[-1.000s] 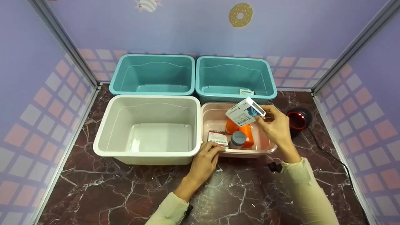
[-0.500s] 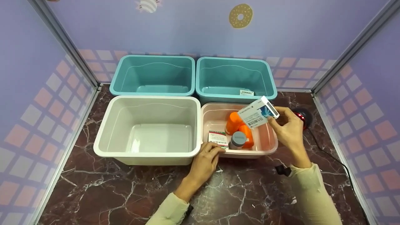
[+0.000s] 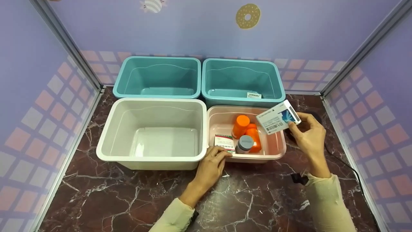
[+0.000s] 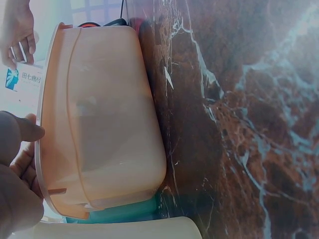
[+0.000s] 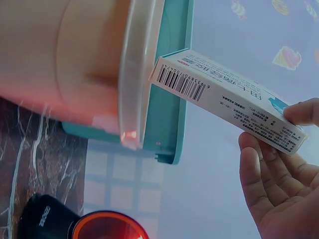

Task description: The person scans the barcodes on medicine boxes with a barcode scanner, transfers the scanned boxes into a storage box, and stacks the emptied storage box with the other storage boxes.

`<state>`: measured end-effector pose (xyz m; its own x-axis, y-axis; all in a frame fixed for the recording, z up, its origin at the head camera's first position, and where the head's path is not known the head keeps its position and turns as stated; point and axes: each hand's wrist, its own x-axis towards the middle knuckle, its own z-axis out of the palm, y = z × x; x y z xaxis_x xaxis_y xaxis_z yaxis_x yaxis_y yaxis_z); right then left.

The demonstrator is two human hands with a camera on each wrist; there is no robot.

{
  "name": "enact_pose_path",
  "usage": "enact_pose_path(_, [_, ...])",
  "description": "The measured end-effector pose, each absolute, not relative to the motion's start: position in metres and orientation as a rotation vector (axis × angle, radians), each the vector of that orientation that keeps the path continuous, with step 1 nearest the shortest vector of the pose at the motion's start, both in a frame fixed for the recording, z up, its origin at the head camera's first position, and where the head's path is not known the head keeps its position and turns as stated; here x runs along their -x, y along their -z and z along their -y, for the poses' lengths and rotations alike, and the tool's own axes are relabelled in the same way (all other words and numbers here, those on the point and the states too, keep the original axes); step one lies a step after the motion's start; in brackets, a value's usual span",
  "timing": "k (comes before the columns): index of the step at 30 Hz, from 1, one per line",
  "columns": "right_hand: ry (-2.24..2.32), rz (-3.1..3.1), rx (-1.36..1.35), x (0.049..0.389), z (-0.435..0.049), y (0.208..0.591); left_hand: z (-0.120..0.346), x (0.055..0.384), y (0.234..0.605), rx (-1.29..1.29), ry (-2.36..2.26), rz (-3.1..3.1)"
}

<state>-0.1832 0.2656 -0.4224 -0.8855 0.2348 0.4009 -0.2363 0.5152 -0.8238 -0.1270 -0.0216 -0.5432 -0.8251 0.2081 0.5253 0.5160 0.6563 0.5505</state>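
My right hand (image 3: 310, 137) pinches a white medicine box (image 3: 276, 118) with a blue picture near one end. The box is tilted above the right rim of the pink bin (image 3: 273, 157). A printed barcode (image 5: 180, 83) shows on its narrow side in the right wrist view. My left hand (image 3: 210, 166) holds the near rim of the pink bin at its left corner, fingers curled over the edge. Inside that bin are an upright orange bottle (image 3: 241, 125), a second orange bottle (image 3: 254, 138), a grey-capped bottle (image 3: 245, 143) and a flat white box with red and green edges (image 3: 224, 142).
A large white bin (image 3: 151, 159) stands left of the pink one. Two teal bins stand behind, a left one (image 3: 157, 96) and a right one (image 3: 241, 100) with a small white box (image 3: 254, 95) in it. A black scanner with a red-lit ring (image 5: 107, 226) stands at the right, trailing a cable (image 3: 342, 159).
My right hand has carried the medicine box rightwards, from over the orange bottles to the pink bin's right rim, hiding much of the scanner. My left hand has stayed put.
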Motion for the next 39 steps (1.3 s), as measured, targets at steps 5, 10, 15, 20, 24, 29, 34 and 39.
enact_pose_path(5, [-1.297,2.289,0.061,0.186,-0.28,0.429,0.021,0.128,0.544,0.572,0.999,2.454])
enact_pose_path(10, [-1.306,2.273,0.112,0.186,-0.293,0.432,0.021,0.128,0.543,0.575,0.989,2.442])
enact_pose_path(15, [-1.346,2.254,0.152,0.186,-0.302,0.435,0.021,0.128,0.543,0.572,0.997,2.433])
enact_pose_path(20, [-1.283,2.258,0.199,0.189,-0.317,0.446,0.021,0.128,0.543,0.567,0.999,2.427])
enact_pose_path(24, [-1.301,2.258,0.243,0.187,-0.324,0.448,0.02,0.128,0.545,0.568,1.002,2.427])
enact_pose_path(29, [-1.285,2.255,0.271,0.183,-0.329,0.448,0.02,0.128,0.545,0.57,1.008,2.429])
enact_pose_path(34, [-1.198,2.246,0.272,0.181,-0.334,0.454,0.02,0.128,0.544,0.572,1.007,2.424])
enact_pose_path(39, [-1.211,2.236,0.274,0.178,-0.338,0.459,0.02,0.127,0.544,0.568,1.009,2.427])
